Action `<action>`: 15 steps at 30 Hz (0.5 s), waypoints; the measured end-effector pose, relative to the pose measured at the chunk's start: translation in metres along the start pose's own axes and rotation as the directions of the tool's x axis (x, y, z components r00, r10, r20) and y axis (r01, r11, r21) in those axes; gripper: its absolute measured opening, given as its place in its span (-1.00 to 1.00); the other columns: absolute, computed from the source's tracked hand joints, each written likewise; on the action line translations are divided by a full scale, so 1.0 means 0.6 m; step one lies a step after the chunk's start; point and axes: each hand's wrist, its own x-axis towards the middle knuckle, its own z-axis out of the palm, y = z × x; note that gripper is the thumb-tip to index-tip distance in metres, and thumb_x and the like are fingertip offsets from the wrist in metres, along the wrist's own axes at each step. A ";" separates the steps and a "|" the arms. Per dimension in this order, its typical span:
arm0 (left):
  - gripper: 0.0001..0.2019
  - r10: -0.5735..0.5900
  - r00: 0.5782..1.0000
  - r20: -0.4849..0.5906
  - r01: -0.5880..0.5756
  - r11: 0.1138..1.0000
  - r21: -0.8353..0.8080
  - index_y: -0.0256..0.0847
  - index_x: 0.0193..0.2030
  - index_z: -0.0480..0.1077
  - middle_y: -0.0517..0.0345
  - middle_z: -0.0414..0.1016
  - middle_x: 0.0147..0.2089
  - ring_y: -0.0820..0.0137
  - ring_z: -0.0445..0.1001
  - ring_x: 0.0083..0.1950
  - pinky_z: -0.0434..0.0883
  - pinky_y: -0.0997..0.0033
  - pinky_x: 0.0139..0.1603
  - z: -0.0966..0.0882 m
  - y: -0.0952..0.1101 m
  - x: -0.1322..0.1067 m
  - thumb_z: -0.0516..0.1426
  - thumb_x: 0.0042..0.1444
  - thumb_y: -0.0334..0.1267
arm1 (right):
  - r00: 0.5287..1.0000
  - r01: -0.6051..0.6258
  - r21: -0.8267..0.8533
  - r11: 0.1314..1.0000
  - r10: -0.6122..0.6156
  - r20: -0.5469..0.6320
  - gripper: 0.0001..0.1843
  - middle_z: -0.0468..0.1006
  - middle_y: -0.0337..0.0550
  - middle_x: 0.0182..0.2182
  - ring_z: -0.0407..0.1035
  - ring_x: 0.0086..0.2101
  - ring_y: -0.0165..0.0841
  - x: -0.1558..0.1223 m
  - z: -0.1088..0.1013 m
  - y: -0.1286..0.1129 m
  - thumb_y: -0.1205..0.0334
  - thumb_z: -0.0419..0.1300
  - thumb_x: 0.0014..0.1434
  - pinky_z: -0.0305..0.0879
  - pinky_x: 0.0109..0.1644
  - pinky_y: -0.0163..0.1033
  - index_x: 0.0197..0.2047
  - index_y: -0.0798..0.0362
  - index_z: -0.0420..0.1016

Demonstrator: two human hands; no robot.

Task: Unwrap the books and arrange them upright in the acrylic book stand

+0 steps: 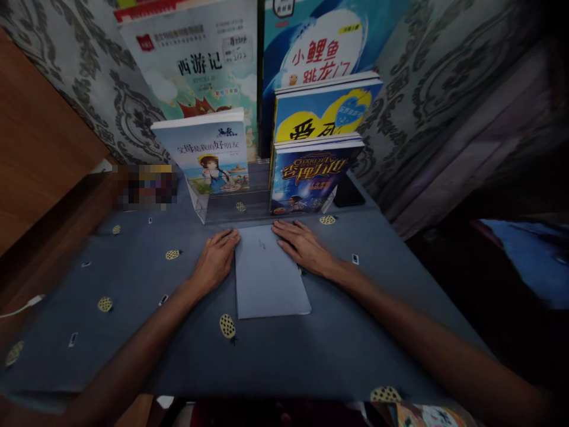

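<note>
A thin grey book point(267, 273) lies flat on the grey tablecloth point(133, 332) in front of me. My left hand point(216, 259) rests along its left edge, fingers stretched out and flat. My right hand point(302, 246) lies on its upper right corner, fingers also stretched out. Neither hand grips anything. Just beyond the hands stands a clear acrylic book stand point(222, 204).
The stand holds upright books: a light blue one point(208, 151) at left, a dark blue one point(309, 175) and a blue-yellow one point(324, 107) at right, two larger books point(195, 53) behind. A dark phone point(349, 193) lies right of the stand. A white cable point(22, 306) crosses the left edge.
</note>
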 end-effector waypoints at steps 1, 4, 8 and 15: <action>-0.64 0.007 1.000 0.005 -0.007 1.000 0.000 -0.16 0.17 0.41 -0.04 0.45 0.28 0.13 0.34 0.34 0.38 -0.19 0.22 -0.001 -0.001 -0.002 -0.04 0.33 -0.43 | 1.000 -0.001 -0.006 1.000 0.001 -0.001 -0.52 0.37 0.06 0.29 0.21 0.31 -0.12 0.000 0.000 -0.001 0.20 -0.04 0.39 0.10 0.37 0.26 0.30 0.07 0.37; -0.63 0.054 0.999 -0.002 -0.054 0.998 -0.009 -0.14 0.15 0.44 -0.02 0.49 0.25 0.15 0.40 0.30 0.39 -0.17 0.22 -0.006 -0.002 -0.009 -0.03 0.31 -0.46 | 1.000 -0.007 -0.020 1.000 0.007 0.003 -0.52 0.37 0.08 0.30 0.21 0.31 -0.13 0.000 0.000 -0.003 0.22 -0.04 0.38 0.10 0.38 0.23 0.30 0.09 0.37; -0.64 0.183 0.982 -0.041 -0.185 0.982 -0.050 -0.18 0.09 0.49 -0.05 0.56 0.16 0.17 0.47 0.24 0.45 -0.07 0.18 -0.017 0.003 -0.027 -0.02 0.28 -0.49 | 1.000 -0.015 -0.031 0.999 0.015 -0.002 -0.53 0.38 0.06 0.29 0.22 0.31 -0.14 0.000 0.001 -0.004 0.23 -0.02 0.37 0.12 0.38 0.21 0.28 0.08 0.39; -0.60 0.278 0.960 -0.009 -0.277 0.952 -0.129 -0.16 0.07 0.49 -0.05 0.58 0.13 0.21 0.50 0.22 0.45 -0.06 0.18 -0.042 0.041 -0.080 0.00 0.23 -0.55 | 1.000 -0.015 -0.025 1.000 0.015 0.005 -0.53 0.37 0.04 0.30 0.20 0.32 -0.14 0.000 0.003 -0.003 0.21 -0.03 0.38 0.09 0.38 0.22 0.29 0.06 0.38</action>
